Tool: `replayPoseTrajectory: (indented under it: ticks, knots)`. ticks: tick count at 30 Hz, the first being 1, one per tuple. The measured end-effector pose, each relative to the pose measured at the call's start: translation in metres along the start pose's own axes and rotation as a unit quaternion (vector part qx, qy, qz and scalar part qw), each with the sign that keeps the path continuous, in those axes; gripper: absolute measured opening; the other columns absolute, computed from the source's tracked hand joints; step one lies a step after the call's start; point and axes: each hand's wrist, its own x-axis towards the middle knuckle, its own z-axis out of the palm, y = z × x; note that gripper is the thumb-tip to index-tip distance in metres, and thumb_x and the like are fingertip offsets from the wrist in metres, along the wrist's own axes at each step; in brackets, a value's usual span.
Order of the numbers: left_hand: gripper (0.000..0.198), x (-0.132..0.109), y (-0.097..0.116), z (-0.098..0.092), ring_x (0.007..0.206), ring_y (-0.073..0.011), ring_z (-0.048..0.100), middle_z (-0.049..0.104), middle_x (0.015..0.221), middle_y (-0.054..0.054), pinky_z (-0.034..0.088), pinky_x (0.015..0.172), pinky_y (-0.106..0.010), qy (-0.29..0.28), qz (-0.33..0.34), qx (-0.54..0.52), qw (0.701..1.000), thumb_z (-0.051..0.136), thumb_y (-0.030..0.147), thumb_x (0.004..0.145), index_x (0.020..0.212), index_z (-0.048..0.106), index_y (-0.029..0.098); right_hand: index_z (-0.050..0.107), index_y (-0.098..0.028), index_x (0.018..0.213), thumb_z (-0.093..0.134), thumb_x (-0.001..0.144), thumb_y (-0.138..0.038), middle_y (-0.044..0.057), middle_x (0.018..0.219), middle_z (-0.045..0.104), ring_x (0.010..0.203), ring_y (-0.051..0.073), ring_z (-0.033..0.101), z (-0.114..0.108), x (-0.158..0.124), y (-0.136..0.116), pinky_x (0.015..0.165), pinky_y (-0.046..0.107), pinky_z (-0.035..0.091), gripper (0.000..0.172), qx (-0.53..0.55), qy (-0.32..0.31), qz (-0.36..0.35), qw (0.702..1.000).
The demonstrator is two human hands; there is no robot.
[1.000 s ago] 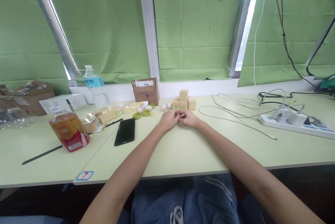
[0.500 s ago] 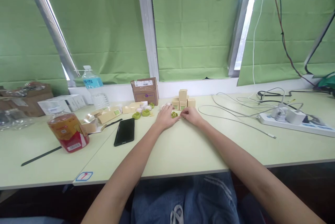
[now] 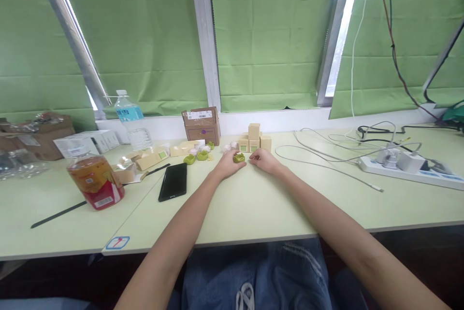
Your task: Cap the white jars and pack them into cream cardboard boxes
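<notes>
A small green cup-shaped piece (image 3: 239, 158) is held between the thumb and fingers of my left hand (image 3: 226, 165), low over the table. Just to its right is my right hand (image 3: 264, 160), fingers curled together with the tips near the green piece; whether anything small is in them cannot be made out. Behind both hands stand several small beige boxes (image 3: 254, 131), one stacked on top. Pale round pieces (image 3: 229, 147) lie behind my left hand. More green pieces (image 3: 202, 155) sit to the left.
A black phone (image 3: 173, 182), an orange-red bottle (image 3: 96, 182) and a water bottle (image 3: 133, 124) are on the left. A brown carton (image 3: 201, 125) stands at the back. White cables (image 3: 326, 161) and a power strip (image 3: 435, 176) lie on the right.
My left hand now holds the green piece up and tilted, turned so that more of it shows. My right hand's fingertips have moved slightly away from it.
</notes>
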Motion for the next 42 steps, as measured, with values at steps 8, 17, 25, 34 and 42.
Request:
replayPoseTrajectory:
  ticks: [8,17,25,34,42]
  knots:
    - [0.041,0.009,0.004,-0.004,0.086,-0.0174,0.070,0.073,0.099,-0.009,0.059,0.083,-0.033,0.133,-0.152,-0.261,0.944,0.078,0.026,0.081,0.117,0.064,0.014,0.075,-0.017,0.073,0.072,0.086,-0.021,0.005,0.076,0.073,0.071,0.017,0.062,-0.004,-0.008,-0.009,0.069,0.027,0.045,0.015,-0.007,-0.018,-0.004,1.000]
    - [0.039,0.012,-0.012,-0.026,0.062,-0.0115,0.063,0.061,0.077,0.000,0.055,0.052,-0.021,0.213,-0.206,-0.313,0.902,0.080,0.025,0.081,0.115,0.065,0.016,0.051,-0.021,0.047,0.067,0.084,-0.021,0.004,0.056,0.056,0.067,0.020,0.057,0.007,-0.006,-0.011,0.069,0.031,0.046,0.040,0.047,0.060,0.089,0.993]
    - [0.031,0.015,-0.011,-0.043,0.054,-0.0082,0.060,0.064,0.078,0.000,0.053,0.051,-0.021,0.317,-0.230,-0.369,0.843,0.071,0.034,0.090,0.111,0.061,0.014,0.069,-0.017,0.081,0.065,0.083,-0.014,0.008,0.085,0.072,0.087,0.019,0.072,0.031,0.002,-0.032,0.085,0.031,0.063,0.005,0.235,0.000,0.073,0.969]
    - [0.043,0.011,0.001,-0.043,0.048,-0.0061,0.044,0.060,0.070,0.002,0.034,0.043,-0.019,0.318,-0.182,-0.363,0.856,0.075,0.050,0.084,0.104,0.066,0.014,0.072,-0.015,0.087,0.063,0.085,-0.011,0.009,0.092,0.076,0.080,0.018,0.071,0.025,0.001,-0.016,0.077,0.031,0.063,0.011,0.270,0.062,0.122,0.953]
    - [0.039,-0.004,0.047,0.015,0.097,-0.0238,0.069,0.075,0.111,-0.012,0.055,0.082,-0.032,0.029,0.066,-0.092,0.993,0.073,0.040,0.087,0.118,0.072,0.017,0.072,-0.016,0.092,0.054,0.099,-0.050,0.009,0.091,0.076,0.076,0.019,0.070,0.010,0.001,-0.015,0.064,0.026,0.055,0.039,0.197,0.079,0.093,0.973]
